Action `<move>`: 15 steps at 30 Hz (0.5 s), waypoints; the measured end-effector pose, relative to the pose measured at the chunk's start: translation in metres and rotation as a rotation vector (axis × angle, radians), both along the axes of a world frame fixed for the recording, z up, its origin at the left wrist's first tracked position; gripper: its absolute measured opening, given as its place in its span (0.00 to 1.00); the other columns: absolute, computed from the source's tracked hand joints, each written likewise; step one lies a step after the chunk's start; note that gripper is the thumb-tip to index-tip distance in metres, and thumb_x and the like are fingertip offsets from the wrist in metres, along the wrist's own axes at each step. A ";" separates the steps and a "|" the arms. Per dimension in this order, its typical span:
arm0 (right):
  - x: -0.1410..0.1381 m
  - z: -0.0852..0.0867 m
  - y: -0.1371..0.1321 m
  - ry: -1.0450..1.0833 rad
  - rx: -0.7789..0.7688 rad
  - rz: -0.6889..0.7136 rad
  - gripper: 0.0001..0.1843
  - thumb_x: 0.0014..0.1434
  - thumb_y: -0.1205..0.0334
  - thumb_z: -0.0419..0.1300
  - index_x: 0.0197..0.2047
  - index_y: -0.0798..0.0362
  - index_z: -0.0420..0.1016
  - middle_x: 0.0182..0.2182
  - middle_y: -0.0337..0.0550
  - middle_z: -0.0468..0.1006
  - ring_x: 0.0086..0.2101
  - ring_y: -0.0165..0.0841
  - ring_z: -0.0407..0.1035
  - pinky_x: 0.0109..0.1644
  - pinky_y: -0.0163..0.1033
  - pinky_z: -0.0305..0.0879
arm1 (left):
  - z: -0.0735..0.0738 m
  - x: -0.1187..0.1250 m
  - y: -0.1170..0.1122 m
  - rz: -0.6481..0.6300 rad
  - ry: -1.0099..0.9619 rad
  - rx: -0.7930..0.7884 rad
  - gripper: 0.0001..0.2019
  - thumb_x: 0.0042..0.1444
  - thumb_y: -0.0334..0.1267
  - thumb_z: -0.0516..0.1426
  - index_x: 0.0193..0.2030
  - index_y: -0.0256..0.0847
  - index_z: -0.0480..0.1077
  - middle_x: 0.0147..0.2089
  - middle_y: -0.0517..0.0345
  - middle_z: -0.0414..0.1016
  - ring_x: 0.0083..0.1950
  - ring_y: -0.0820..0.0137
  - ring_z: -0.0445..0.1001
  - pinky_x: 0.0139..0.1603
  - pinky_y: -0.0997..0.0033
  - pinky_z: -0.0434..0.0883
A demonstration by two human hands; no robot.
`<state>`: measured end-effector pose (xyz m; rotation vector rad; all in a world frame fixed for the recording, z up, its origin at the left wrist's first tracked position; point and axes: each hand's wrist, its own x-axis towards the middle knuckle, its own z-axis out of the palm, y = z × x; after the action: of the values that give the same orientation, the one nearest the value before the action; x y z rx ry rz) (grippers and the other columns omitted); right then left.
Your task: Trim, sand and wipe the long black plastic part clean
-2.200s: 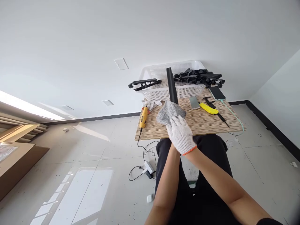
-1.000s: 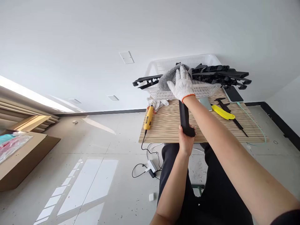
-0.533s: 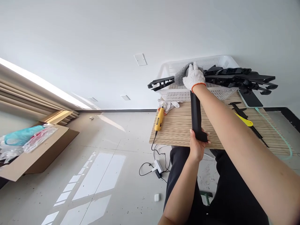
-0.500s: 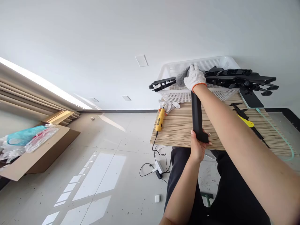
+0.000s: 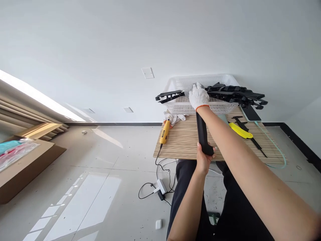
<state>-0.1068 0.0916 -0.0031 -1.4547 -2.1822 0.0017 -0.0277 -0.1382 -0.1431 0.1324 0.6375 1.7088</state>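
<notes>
The bare left hand (image 5: pixel 203 161) was curled round the near end of a long black part (image 5: pixel 202 132) – its length ran from above the table (image 5: pixel 180 142) to over the white basket (image 5: pixel 179 109) – while the gloved right hand (image 5: pixel 199 96), fingers partly bent, held a grey cloth (image 5: pixel 188 92) against it toward the hidden far end

Readable text: none. One marking noted: dark label (image 5: pixel 164 133) on the body of the yellow rotary tool (image 5: pixel 165 129), which lies on the tabletop (image 5: pixel 182 142) in front of the white plastic basket's (image 5: pixel 180 108) left end. Lettering on label too small to make out.
</notes>
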 end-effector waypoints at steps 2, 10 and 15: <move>0.007 -0.007 -0.014 0.005 0.013 0.019 0.33 0.71 0.60 0.46 0.75 0.65 0.63 0.75 0.64 0.54 0.60 0.54 0.70 0.62 0.59 0.69 | 0.002 -0.001 0.001 0.012 0.006 -0.038 0.22 0.66 0.59 0.57 0.39 0.38 0.74 0.36 0.55 0.72 0.32 0.70 0.74 0.25 0.74 0.64; 0.038 -0.033 -0.087 -0.090 0.094 0.088 0.34 0.72 0.59 0.47 0.76 0.65 0.61 0.76 0.55 0.54 0.71 0.57 0.55 0.74 0.62 0.51 | 0.014 0.000 -0.002 0.001 0.062 -0.104 0.22 0.71 0.54 0.49 0.52 0.42 0.77 0.49 0.47 0.82 0.48 0.62 0.82 0.37 0.69 0.76; 0.056 -0.060 -0.146 -0.071 0.077 0.132 0.34 0.73 0.57 0.46 0.76 0.64 0.62 0.77 0.56 0.53 0.71 0.57 0.56 0.73 0.62 0.55 | 0.010 -0.006 -0.009 0.058 0.113 -0.108 0.28 0.71 0.59 0.46 0.59 0.44 0.77 0.55 0.45 0.82 0.59 0.57 0.80 0.53 0.61 0.78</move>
<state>-0.0508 -0.0545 -0.0629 -1.2850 -2.3056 -0.0884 -0.0334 -0.1467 -0.1327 0.1357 0.8230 1.7272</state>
